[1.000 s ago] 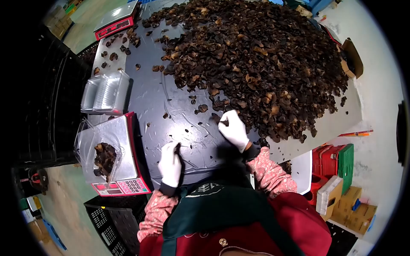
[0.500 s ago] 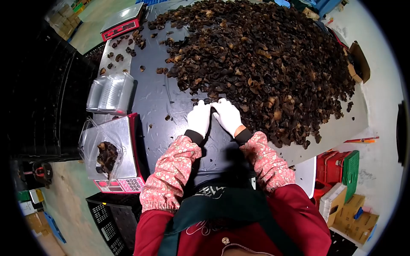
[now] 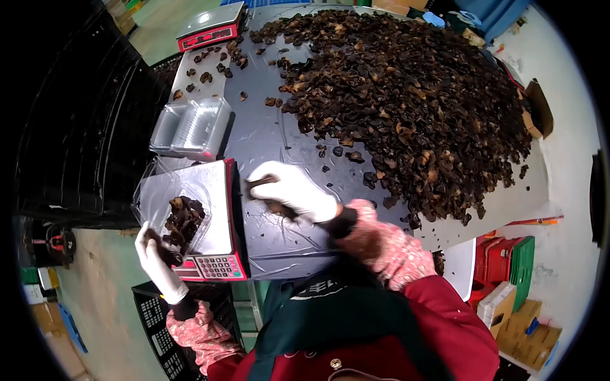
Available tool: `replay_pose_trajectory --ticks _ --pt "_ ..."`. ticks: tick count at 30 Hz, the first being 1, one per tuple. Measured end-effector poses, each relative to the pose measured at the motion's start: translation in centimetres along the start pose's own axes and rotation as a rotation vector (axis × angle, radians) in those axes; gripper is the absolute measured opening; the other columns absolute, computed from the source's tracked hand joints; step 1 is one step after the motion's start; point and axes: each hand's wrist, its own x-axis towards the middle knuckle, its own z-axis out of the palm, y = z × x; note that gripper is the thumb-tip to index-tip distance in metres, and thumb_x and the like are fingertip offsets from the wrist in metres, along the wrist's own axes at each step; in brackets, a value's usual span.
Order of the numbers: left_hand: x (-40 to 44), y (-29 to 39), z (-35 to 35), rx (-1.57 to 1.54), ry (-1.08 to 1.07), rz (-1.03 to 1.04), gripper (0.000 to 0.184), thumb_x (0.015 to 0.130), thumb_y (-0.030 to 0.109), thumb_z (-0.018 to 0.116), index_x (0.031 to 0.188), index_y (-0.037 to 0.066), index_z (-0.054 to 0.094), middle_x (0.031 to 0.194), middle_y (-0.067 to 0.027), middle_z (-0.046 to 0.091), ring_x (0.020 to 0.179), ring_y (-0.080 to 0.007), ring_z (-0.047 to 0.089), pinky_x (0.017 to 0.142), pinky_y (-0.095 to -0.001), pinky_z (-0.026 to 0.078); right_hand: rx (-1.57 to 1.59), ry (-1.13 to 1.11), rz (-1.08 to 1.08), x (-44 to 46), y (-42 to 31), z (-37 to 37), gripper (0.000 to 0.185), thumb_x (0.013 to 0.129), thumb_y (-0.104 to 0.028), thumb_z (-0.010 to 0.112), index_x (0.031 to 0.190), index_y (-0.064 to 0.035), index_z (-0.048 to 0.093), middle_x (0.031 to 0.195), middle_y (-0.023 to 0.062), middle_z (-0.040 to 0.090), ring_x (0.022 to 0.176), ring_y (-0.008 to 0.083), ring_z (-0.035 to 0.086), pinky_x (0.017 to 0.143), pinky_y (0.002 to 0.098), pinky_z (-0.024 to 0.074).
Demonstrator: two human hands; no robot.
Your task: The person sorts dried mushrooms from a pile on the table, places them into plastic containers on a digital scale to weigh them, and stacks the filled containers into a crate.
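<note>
At the near-left corner of the red scale (image 3: pixel 232 209), my left hand (image 3: pixel 157 265), in a white glove, is closed around dark wood ear mushroom pieces (image 3: pixel 169 255). It is beside a clear plastic box (image 3: pixel 152 184) that lies on the scale plate with more wood ear mushrooms (image 3: pixel 185 219) inside. My right hand (image 3: pixel 293 190), gloved too and slightly blurred, hovers over the table (image 3: pixel 279 244) to the right of the scale. Wood ear mushroom pieces (image 3: pixel 263 182) show between its fingers and under its palm.
A large heap of wood ear mushrooms (image 3: pixel 413 114) covers the table's right and far side. Stacked clear boxes (image 3: pixel 192 127) stand beyond the scale, with a second scale (image 3: pixel 210 32) at the far left. Black crates (image 3: pixel 76 127) rise along the left.
My hands were together at the heap's near edge. They have parted and moved left, the left one to the box on the scale, and both now hold mushroom pieces. The view has shifted.
</note>
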Motion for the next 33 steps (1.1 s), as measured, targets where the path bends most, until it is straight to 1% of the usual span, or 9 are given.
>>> replay_pose_trajectory --ticks 3,5,10,15,17,19,21,23,33 --pt "2.2 -3.1 -2.3 0.197 -0.024 0.010 0.034 0.094 0.004 0.041 0.124 0.000 0.059 0.114 -0.0067 0.060 0.103 -0.0150 0.054 0.094 -0.0274 0.041 0.074 -0.234 0.023 4.7 1.2 8.2 0.015 0.082 -0.010 0.066 0.096 -0.0061 0.063 0.072 0.0019 0.060 0.061 0.0090 0.056 0.052 0.0256 0.0476" --pt "3.1 -6.9 -2.9 0.266 -0.066 0.080 0.034 0.094 0.001 0.040 0.123 -0.002 0.058 0.121 -0.0120 0.058 0.111 -0.0212 0.057 0.101 -0.0326 0.041 -0.094 -0.204 -0.396 9.5 6.2 13.6 0.010 0.079 -0.008 0.064 0.089 -0.0065 0.065 0.073 0.0061 0.062 0.067 0.0161 0.062 0.059 0.0332 0.0511" --pt "2.4 -8.0 -2.3 0.450 -0.109 0.167 0.035 0.093 0.000 0.042 0.125 -0.004 0.055 0.126 -0.0184 0.057 0.119 -0.0294 0.054 0.105 -0.0368 0.039 -1.366 -0.028 -0.688 12.7 11.9 19.1 0.019 0.081 -0.024 0.061 0.085 -0.0068 0.067 0.086 0.0099 0.065 0.084 0.0274 0.061 0.082 0.0427 0.0437" --pt "1.7 -6.7 -1.0 0.663 -0.158 0.281 0.034 0.097 0.010 0.048 0.128 -0.002 0.053 0.127 -0.0198 0.058 0.121 -0.0330 0.054 0.104 -0.0403 0.039 -0.991 -0.053 -0.986 9.0 8.6 13.4 0.025 0.076 -0.023 0.066 0.093 -0.0055 0.070 0.103 0.0102 0.065 0.101 0.0292 0.060 0.089 0.0414 0.0474" --pt "1.6 -8.0 -0.9 0.815 -0.140 0.373 0.035 0.096 0.012 0.054 0.129 0.000 0.054 0.126 -0.0186 0.058 0.120 -0.0353 0.052 0.104 -0.0418 0.039 -0.891 0.151 -0.956 8.7 8.8 6.0 0.016 0.077 -0.016 0.061 0.085 -0.0081 0.073 0.089 0.0103 0.068 0.091 0.0268 0.064 0.082 0.0383 0.0525" --pt "1.1 -7.2 -0.2 0.835 -0.004 0.537 0.036 0.095 0.010 0.055 0.128 -0.001 0.055 0.127 -0.0196 0.057 0.122 -0.0366 0.051 0.105 -0.0445 0.038 -1.446 0.437 -0.815 6.4 6.7 -2.1 0.014 0.077 -0.015 0.061 0.081 -0.0126 0.074 0.082 0.0045 0.069 0.079 0.0231 0.066 0.062 0.0376 0.0537" --pt "0.0 -4.9 0.8 0.865 0.055 0.627 0.033 0.094 0.008 0.055 0.126 -0.001 0.057 0.129 -0.0193 0.056 0.125 -0.0365 0.049 0.107 -0.0457 0.037 -1.658 0.835 -0.320 5.3 9.4 -10.2 0.015 0.079 -0.022 0.066 0.090 -0.0139 0.073 0.087 0.0046 0.064 0.087 0.0254 0.061 0.069 0.0395 0.0506" --pt "-1.8 -2.6 3.7 0.701 -0.015 0.680 0.030 0.093 0.002 0.054 0.123 -0.001 0.060 0.127 -0.0191 0.057 0.125 -0.0352 0.050 0.106 -0.0448 0.038 -1.736 0.939 -0.239 3.6 10.7 -14.2 0.018 0.083 -0.025 0.067 0.097 -0.0144 0.069 0.094 0.0064 0.062 0.090 0.0270 0.059 0.072 0.0411 0.0490" --pt "-12.0 -4.7 24.8 0.140 -0.865 0.546 0.019 0.092 0.004 0.055 0.107 0.001 0.066 0.112 -0.0182 0.063 0.108 -0.0326 0.061 0.095 -0.0378 0.048 -1.606 0.562 -0.396 -8.3 16.1 -12.0 0.022 0.083 -0.008 0.054 0.103 -0.0053 0.061 0.099 0.0122 0.060 0.097 0.0263 0.059 0.080 0.0344 0.0532"
